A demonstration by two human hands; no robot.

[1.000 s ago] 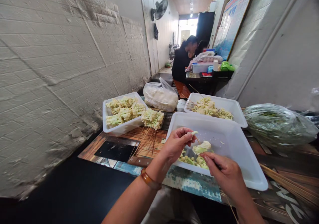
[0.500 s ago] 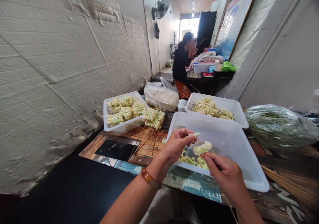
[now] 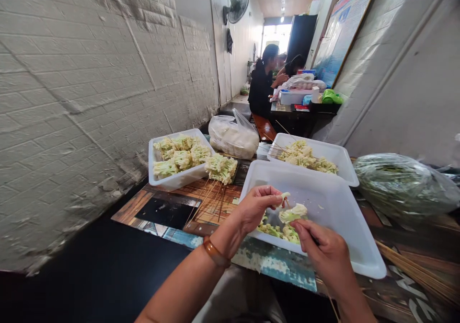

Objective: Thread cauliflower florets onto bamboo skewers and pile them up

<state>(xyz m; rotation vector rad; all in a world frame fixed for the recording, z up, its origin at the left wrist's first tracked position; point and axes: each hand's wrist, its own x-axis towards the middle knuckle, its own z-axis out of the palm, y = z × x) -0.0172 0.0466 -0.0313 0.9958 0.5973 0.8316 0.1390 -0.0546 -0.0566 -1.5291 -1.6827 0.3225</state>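
Pinched in my left hand (image 3: 260,205) is a small pale cauliflower floret (image 3: 285,195), close to the pointed end of a bamboo skewer (image 3: 286,202). My right hand (image 3: 325,246) is closed around that skewer, whose lower end shows beneath the wrist. Threaded on the skewer just above my right fingers are cauliflower pieces (image 3: 293,213). Both hands are over the near part of a large white tray (image 3: 348,222), where loose cauliflower florets (image 3: 271,230) lie. Whether the skewer touches the left floret I cannot tell.
Finished-looking cauliflower skewers (image 3: 221,168) lean beside a left white tray (image 3: 161,183); another tray (image 3: 345,162) stands behind. A plastic bag (image 3: 233,136) sits at the back, a bag of greens (image 3: 402,184) at right. Bare skewers (image 3: 417,270) lie front right. People sit beyond.
The floret in my left hand has turned and shifted slightly right, nearer the skewer's point. My right hand has barely moved. The view has shifted a little.
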